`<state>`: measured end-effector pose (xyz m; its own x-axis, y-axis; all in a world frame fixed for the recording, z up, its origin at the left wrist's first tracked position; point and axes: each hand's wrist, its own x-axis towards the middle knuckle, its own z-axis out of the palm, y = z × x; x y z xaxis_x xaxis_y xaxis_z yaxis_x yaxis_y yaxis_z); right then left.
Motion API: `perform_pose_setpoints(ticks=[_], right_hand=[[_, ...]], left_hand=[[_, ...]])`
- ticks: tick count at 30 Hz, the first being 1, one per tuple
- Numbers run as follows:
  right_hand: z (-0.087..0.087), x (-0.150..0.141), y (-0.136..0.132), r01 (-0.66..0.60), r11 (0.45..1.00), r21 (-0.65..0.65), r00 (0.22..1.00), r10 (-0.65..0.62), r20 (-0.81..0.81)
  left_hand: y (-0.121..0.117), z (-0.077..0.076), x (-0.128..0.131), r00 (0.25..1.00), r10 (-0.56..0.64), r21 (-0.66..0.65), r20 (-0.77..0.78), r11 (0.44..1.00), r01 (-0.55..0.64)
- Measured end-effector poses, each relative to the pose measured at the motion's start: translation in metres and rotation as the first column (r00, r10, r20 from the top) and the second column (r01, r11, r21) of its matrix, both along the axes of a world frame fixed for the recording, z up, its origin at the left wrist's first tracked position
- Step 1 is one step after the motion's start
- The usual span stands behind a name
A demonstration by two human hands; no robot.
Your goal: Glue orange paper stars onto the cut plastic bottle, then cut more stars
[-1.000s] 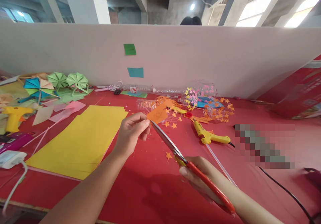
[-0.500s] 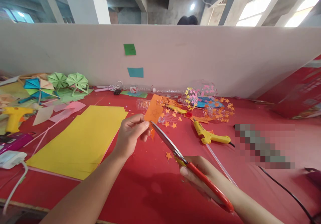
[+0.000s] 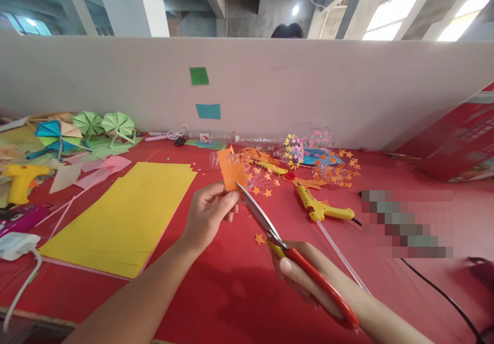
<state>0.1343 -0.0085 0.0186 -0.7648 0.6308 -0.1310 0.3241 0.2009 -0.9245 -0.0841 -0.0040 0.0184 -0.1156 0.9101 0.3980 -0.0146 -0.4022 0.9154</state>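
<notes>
Between the thumb and fingers of my left hand (image 3: pixel 214 207) is a piece of orange paper (image 3: pixel 230 169), held upright with faint drawn lines on it. My right hand (image 3: pixel 309 269) grips red-handled scissors (image 3: pixel 266 223), whose blade tips meet the lower right edge of the paper. A cut orange paper star (image 3: pixel 260 239) lies on the table beneath the scissors. Beyond the paper are more orange stars (image 3: pixel 267 193) and orange scraps, partly hidden behind it.
A yellow glue gun (image 3: pixel 324 210) with a clear glue stick lies right of the scissors. Yellow paper sheets (image 3: pixel 123 215) are stacked at left, near folded paper umbrellas (image 3: pixel 119 123) and another yellow glue gun (image 3: pixel 21 182). A pale partition (image 3: pixel 270 87) stands behind the red table (image 3: pixel 200 292).
My left hand has shifted slightly right and down, and the orange paper has turned to lean left. The scissors stay nearly in place, their tips still at the paper.
</notes>
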Motion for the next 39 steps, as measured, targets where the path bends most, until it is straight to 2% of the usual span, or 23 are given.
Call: perform_pose_setpoints(ticks=[12,18,33,39], right_hand=[[-0.0009,-0.0004,0.0014,0.017,1.000,-0.015,0.999,-0.017,0.029],[-0.0004,-0.0010,0.0019,0.019,1.000,-0.004,0.999,-0.019,0.039],[-0.0001,-0.0046,-0.0049,0.100,0.995,-0.018,0.993,-0.099,0.064],[-0.0038,-0.0014,-0.0011,0.059,0.998,-0.007,0.997,-0.058,0.060]], left_hand=[[0.0002,-0.0018,0.0011,0.998,-0.021,0.006,0.062,1.000,0.020],[-0.0004,0.0008,0.0024,0.999,-0.007,0.019,0.036,1.000,0.007],[0.0006,-0.0014,0.0020,0.998,-0.020,-0.002,0.058,1.000,0.020],[0.0020,-0.0022,0.0005,0.997,-0.036,0.000,0.063,0.999,0.036]])
